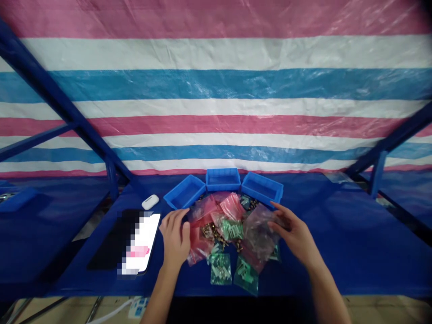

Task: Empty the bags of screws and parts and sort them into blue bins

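Three blue bins (222, 180) stand behind the heap of small bags (229, 229); left hand (176, 236) and right hand (293, 231) rest on it, fingers loosely spread, holding nothing; a phone (140, 245) lies left.

Two bare hands rest on a heap of small plastic bags (229, 229) on a blue table (337, 243): the left hand (176, 238) lies flat on red bags, the right hand (293, 234) touches a pinkish bag. Three blue bins (222, 180) stand just behind; a phone (140, 243) and earbud case (150, 201) lie left.
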The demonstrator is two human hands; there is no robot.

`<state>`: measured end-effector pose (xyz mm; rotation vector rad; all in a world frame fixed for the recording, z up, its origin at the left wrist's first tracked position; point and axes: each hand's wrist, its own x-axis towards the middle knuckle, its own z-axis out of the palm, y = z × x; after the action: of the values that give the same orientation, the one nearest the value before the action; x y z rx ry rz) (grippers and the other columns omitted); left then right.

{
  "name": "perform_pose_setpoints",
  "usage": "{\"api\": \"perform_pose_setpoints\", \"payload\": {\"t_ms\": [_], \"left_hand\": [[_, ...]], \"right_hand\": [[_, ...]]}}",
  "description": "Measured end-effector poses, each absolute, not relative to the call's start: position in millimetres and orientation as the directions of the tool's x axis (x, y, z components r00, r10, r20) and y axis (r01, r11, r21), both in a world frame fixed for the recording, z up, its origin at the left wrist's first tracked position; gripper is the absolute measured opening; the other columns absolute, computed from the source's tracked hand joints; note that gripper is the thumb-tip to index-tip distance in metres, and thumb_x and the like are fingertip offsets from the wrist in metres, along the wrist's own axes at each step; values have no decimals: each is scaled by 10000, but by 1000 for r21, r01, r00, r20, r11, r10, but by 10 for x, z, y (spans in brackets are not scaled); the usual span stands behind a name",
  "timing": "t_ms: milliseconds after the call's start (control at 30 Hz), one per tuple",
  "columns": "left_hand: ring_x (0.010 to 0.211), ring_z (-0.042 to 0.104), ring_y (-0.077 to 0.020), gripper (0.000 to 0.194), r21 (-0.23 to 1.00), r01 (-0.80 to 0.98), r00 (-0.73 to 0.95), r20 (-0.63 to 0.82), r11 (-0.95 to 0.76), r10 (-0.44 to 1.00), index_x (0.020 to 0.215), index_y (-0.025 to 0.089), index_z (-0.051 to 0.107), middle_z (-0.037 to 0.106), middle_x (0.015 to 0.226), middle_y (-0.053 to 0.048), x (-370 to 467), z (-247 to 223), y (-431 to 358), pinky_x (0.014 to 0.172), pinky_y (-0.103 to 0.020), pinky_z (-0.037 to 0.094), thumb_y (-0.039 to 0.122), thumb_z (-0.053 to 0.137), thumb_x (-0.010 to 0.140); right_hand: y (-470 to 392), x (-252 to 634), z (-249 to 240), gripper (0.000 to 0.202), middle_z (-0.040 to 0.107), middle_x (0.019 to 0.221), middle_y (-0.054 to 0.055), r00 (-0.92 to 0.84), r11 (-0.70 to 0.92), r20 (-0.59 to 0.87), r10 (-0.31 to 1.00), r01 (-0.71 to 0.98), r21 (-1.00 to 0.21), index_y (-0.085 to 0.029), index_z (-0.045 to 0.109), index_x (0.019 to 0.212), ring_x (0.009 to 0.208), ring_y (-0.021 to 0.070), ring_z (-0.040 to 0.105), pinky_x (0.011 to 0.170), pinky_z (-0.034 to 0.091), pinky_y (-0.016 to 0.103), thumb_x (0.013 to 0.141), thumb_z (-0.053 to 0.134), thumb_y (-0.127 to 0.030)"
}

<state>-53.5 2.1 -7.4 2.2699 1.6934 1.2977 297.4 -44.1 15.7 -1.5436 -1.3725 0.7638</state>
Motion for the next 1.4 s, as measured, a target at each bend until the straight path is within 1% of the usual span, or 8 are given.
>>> {"api": "perform_pose_setpoints", "payload": {"t_ms": [400,633,733,867,967,1067,1200,1400], "left_hand": [[1147,498,-271,309,497,786,12,582,-368,813,1183,175,580,621,1164,-111,-541,-60,45,1012,-459,357,276,398,954],[1079,558,-261,202,493,678,-126,809,-545,575,1056,198,619,632,1062,-104,-181,374,-207,999,-474,388,203,490,901],[1219,486,-294,406,743,421,-85,604,-521,792,1250,201,526,524,1309,-137,183,696,-279,1000,-458,410,325,586,868],[1079,603,-286,774,993,-115,246,62,-34,967,1432,231,369,561,1315,-136,451,919,-305,855,-381,509,495,689,778],[870,676,-260,579,931,-253,390,-152,265,908,1179,142,646,711,1004,-124,465,874,-364,756,-330,531,468,761,715],[755,691,-205,354,905,-277,249,-256,322,934,953,116,728,735,837,-93,429,741,-429,699,-273,535,376,782,719],[777,710,-199,317,865,-364,72,-344,346,936,981,137,717,748,870,-76,398,622,-482,707,-270,557,330,774,736],[836,726,-265,351,681,-583,0,-546,443,838,1020,123,672,744,926,-112,391,729,-595,739,-360,596,286,769,725]], "right_hand": [[-526,3192,325,508,651,946,32,602,41,147,785,186,-982,-254,649,1185,853,177,613,750,502,281,712,770,-393],[-606,2681,518,436,671,981,36,553,186,53,831,-186,-965,-272,625,1169,809,165,631,682,511,267,755,743,-341],[-667,2352,628,483,683,994,38,414,126,-50,909,-388,-913,-315,578,1247,790,173,648,678,530,293,784,711,-359],[-750,2086,718,600,682,1078,57,330,62,-132,935,-518,-853,-346,516,1332,783,202,664,677,553,349,769,713,-409],[-783,2013,697,515,682,1050,36,379,82,-147,913,-526,-847,-330,588,1234,801,183,657,688,544,314,745,748,-362],[-791,1991,614,427,673,1051,11,486,124,-122,865,-444,-888,-312,625,1141,831,158,644,690,525,267,738,763,-311],[-797,1953,512,474,659,1175,44,503,112,-107,858,-385,-916,-291,611,1195,932,198,652,765,536,310,746,759,-320],[-843,1779,422,475,680,1190,59,230,-65,-256,939,-614,-787,-242,638,1198,1097,228,629,928,507,343,748,768,-319]]}}
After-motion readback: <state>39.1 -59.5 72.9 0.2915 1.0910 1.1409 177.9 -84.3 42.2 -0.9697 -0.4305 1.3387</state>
